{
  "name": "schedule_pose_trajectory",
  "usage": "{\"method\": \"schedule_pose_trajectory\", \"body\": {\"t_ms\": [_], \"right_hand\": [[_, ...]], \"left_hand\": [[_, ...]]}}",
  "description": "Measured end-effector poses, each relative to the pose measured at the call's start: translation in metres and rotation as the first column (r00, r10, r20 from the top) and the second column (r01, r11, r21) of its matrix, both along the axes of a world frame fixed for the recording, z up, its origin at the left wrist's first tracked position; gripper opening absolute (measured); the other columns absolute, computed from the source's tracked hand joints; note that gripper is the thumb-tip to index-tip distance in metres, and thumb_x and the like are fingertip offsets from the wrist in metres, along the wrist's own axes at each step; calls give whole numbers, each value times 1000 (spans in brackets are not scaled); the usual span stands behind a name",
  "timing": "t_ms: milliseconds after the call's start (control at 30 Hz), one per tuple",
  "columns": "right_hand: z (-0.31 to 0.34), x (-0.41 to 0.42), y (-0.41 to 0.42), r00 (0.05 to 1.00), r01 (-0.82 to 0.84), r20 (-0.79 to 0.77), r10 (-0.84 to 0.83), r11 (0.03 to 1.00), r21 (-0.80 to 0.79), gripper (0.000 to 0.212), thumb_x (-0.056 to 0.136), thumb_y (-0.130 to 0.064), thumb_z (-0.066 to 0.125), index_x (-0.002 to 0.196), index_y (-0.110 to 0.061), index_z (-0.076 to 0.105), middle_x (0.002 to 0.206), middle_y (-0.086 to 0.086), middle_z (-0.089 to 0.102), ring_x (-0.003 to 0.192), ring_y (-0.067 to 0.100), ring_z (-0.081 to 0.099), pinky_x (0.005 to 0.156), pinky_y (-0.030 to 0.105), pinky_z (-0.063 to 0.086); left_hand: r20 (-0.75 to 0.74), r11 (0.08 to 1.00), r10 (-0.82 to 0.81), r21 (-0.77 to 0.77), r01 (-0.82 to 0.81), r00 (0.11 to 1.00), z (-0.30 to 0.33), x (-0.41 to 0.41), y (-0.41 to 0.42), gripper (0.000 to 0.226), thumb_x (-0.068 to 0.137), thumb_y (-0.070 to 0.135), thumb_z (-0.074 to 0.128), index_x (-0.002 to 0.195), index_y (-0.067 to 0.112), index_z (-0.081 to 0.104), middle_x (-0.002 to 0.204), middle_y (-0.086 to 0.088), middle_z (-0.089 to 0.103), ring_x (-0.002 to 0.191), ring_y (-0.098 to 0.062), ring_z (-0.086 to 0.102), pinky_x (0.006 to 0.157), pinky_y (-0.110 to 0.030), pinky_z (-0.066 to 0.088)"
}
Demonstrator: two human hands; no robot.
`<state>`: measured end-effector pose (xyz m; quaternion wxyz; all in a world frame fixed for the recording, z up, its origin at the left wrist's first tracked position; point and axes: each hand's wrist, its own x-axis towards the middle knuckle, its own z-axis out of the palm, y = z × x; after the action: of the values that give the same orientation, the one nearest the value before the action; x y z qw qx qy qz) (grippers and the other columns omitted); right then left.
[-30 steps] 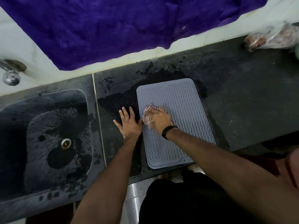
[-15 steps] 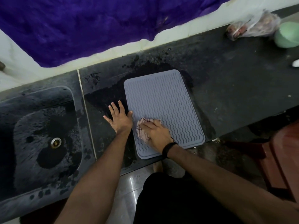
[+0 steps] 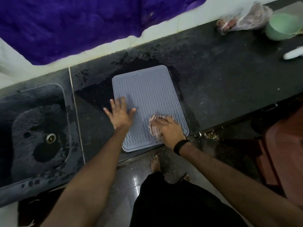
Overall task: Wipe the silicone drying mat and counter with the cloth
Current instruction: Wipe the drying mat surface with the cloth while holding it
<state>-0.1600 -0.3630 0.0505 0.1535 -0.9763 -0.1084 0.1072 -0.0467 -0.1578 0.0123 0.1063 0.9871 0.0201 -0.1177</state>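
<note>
**Cloth pressed to the near right of the mat, left hand spread flat beside it**

The grey silicone drying mat [image 3: 147,95] lay flat on the dark counter [image 3: 221,76], its long side running away from the person, with a wet, darker patch of counter showing around its far and left edges. The right hand [image 3: 167,128] was on the near right part of the mat, palm down, fingers bent over a bunched, pale cloth [image 3: 153,123] with a faint check pattern. The cloth was pinned between that hand and the ribbed surface, and part of it stuck out past the fingertips on the left. A black band [image 3: 180,145] circled the right wrist.

The left hand [image 3: 120,116] was fully open, fingers splayed and thumb pointing right. It sat across the mat's left edge, the fingers blurred; whether the palm pressed on the mat or only hovered just above it could not be told. It held nothing.

To the left of the mat, past a pale seam, was the sink [image 3: 37,128] with its metal drain [image 3: 50,138]. Well apart, at the far right of the counter, stood a pale green cup [image 3: 282,27] beside a crumpled plastic bag [image 3: 242,18]. A purple fabric [image 3: 82,25] hung over the wall behind.
</note>
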Motion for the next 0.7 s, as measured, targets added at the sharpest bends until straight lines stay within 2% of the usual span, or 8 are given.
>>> {"method": "schedule_pose_trajectory", "body": {"t_ms": [67,133,233,300,500,567,633,700], "right_hand": [[-5,6,-17,999,-20,-47,17,999,-49,60,85,-24,61,142,-26,41,149,-6,39,134,24,30,108,42,31],[-14,-3,-29,999,-37,-41,35,999,-30,57,85,-20,60,139,-26,45,146,-5,43,133,26,32,109,43,31],[-22,-37,-49,997,-71,-17,71,997,-6,57,76,-16,67,131,-24,55,137,-3,54,129,31,42,103,45,37],[-24,-57,-64,996,-94,-10,94,996,-3,56,75,-16,69,129,-24,58,134,-3,57,126,31,46,99,42,42],[-6,-44,-76,997,-8,73,7,1000,18,44,84,-23,47,127,-22,58,131,-1,58,120,28,45,102,42,35],[0,-23,-70,992,20,120,-25,999,42,48,82,-21,50,130,-23,56,134,-2,56,119,27,45,101,42,38],[0,-9,-64,999,-8,48,6,999,31,56,81,-19,60,136,-26,50,141,-5,49,124,25,39,102,40,37],[-8,-11,-66,999,-30,-26,30,1000,7,56,83,-20,59,137,-29,49,144,-7,45,128,24,34,105,39,35]], "left_hand": [[-77,975,-216,38,219,973,0,-15,-30,81,100,65,38,164,28,4,172,-3,-2,157,-27,-12,116,-58,-23],[-187,947,-288,93,309,939,-3,-23,-50,81,99,68,36,163,34,0,172,1,-7,156,-24,-16,116,-61,-24],[-293,941,-230,177,289,928,-3,-23,-58,80,98,72,30,162,38,-5,170,6,-13,155,-23,-21,107,-67,-28],[-321,929,-222,216,299,921,-1,-22,-59,80,98,72,29,161,38,-7,170,6,-16,155,-24,-22,108,-70,-25],[-350,957,-166,168,236,922,5,-26,-70,79,102,63,37,162,37,-7,170,4,-17,155,-23,-21,113,-69,-20],[-354,962,-153,160,220,923,6,-26,-72,79,102,61,39,162,36,-6,170,4,-17,155,-22,-21,114,-69,-19],[-360,964,-147,156,215,921,7,-26,-73,79,103,60,40,162,36,-6,170,4,-17,155,-22,-20,115,-69,-18],[-364,967,-142,146,207,921,8,-27,-74,79,103,60,40,162,37,-7,170,4,-18,155,-22,-20,115,-70,-16]]}}
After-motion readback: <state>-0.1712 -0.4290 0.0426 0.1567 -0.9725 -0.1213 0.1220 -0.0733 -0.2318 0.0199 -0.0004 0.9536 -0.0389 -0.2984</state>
